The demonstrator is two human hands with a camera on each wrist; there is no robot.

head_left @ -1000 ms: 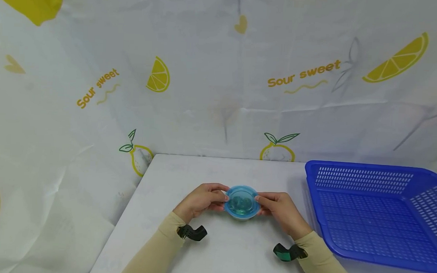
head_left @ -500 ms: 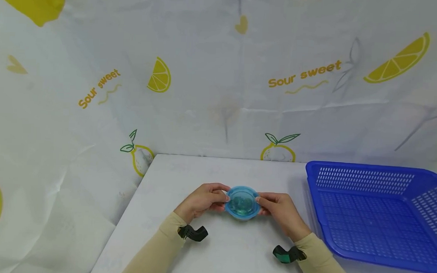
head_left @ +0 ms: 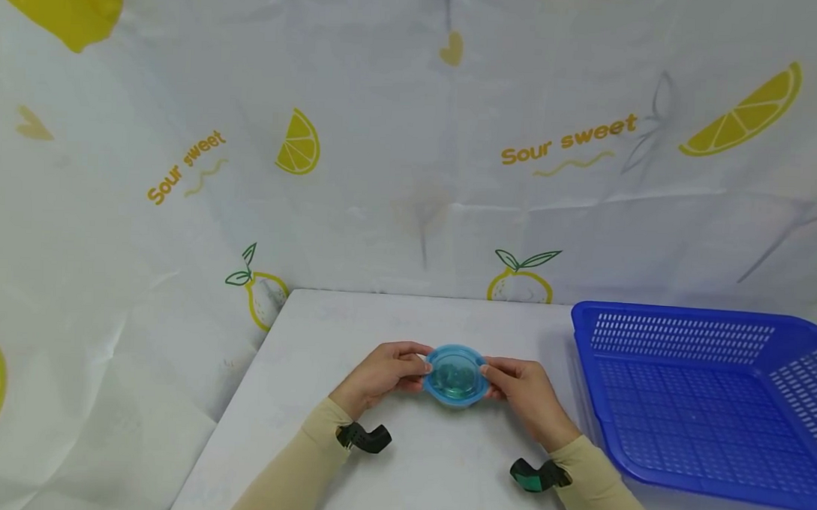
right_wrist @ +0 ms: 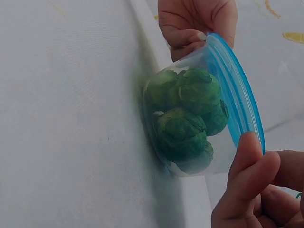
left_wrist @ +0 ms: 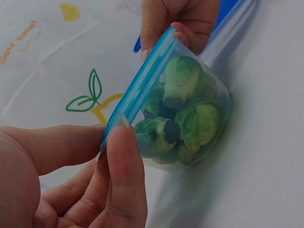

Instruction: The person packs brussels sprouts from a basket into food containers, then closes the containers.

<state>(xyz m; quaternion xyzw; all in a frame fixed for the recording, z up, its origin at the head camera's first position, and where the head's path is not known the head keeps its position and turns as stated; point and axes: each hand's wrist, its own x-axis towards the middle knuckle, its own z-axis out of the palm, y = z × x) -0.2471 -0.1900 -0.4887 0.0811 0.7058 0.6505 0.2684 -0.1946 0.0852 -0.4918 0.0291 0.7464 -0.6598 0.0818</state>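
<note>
A small round clear container [right_wrist: 222, 167] with a translucent blue lid [head_left: 457, 351] is at the middle of the table, between both hands. Through its wall I see several green Brussels sprouts [left_wrist: 194, 121]. My left hand [head_left: 391, 372] pinches the left edge of the lid and rim, with its thumb on the near side. On the opposite edge, my right hand [head_left: 530, 394] pinches the rim between thumb and fingers. In the wrist views the lid lies over the container's mouth. Whether the container's base touches the table I cannot tell.
A large blue plastic basket [head_left: 703, 415] with perforated walls stands on the right side of the white table [head_left: 367, 486]. Behind the table hangs a white cloth [head_left: 386, 134] printed with lemons. A dark wrist mount [head_left: 364, 437] is on the left wrist.
The container and both hands have shifted very slightly, a little to the right and away in the head view. Both hands keep their hold on the rim.
</note>
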